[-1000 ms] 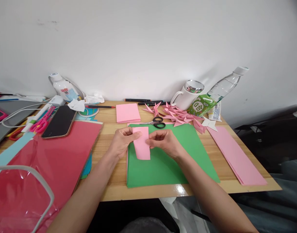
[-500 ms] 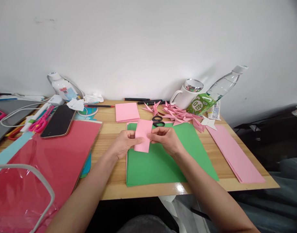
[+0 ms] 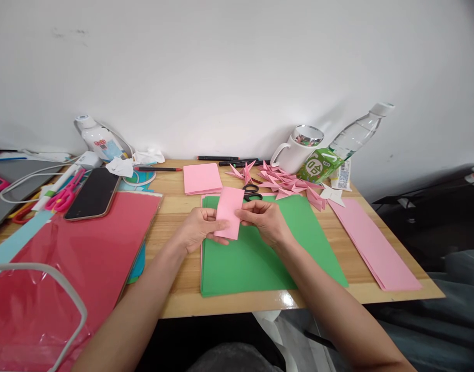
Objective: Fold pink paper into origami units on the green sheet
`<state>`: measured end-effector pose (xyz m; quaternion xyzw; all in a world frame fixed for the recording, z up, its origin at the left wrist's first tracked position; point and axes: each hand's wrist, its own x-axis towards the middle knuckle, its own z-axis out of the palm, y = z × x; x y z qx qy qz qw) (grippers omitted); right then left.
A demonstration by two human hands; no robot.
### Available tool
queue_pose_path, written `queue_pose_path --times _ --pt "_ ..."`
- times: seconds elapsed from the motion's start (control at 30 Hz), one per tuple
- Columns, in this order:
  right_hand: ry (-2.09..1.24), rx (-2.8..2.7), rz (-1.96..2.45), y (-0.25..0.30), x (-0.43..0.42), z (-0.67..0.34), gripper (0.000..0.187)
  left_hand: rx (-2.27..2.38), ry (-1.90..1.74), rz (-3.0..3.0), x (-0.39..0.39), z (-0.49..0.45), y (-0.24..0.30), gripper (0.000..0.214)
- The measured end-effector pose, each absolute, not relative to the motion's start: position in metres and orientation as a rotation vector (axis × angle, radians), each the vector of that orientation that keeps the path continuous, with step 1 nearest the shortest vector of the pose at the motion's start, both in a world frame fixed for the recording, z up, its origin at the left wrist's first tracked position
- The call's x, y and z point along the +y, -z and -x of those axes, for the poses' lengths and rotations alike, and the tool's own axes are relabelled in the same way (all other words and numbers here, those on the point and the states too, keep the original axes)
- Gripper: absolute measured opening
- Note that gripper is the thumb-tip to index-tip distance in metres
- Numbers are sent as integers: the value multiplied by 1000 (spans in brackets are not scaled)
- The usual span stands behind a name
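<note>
The left hand (image 3: 197, 227) and right hand (image 3: 266, 221) pinch a folded-looking pink paper (image 3: 229, 204) between their fingers — left thumb across its face. Green paper (image 3: 260, 263) lies beneath the fingers — black scissors (image 3: 248, 193) just beyond them.

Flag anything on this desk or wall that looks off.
Crumpled tissues lie near the phone like litter, and dark smudges mark the pale wall. The held pink paper shows no visible tear.

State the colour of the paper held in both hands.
The paper is plain pink, shown best in the head view, the only one.
</note>
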<state>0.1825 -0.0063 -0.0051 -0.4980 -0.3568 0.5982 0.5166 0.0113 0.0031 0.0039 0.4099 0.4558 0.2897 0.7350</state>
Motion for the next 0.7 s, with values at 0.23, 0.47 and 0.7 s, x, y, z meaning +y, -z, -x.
queue_pose_path --times 0.23,0.47,0.7 --pt "-1431 -878 1202 6 -6 -182 29 982 -634 -916 4 -11 -2 40" --pt "-1362 -937 1191 2 -9 -181 30 953 -636 -901 6 -8 1 33" --pt "-1351 -955 1196 3 -9 -181 31 940 -650 -927 5 -9 1 33"
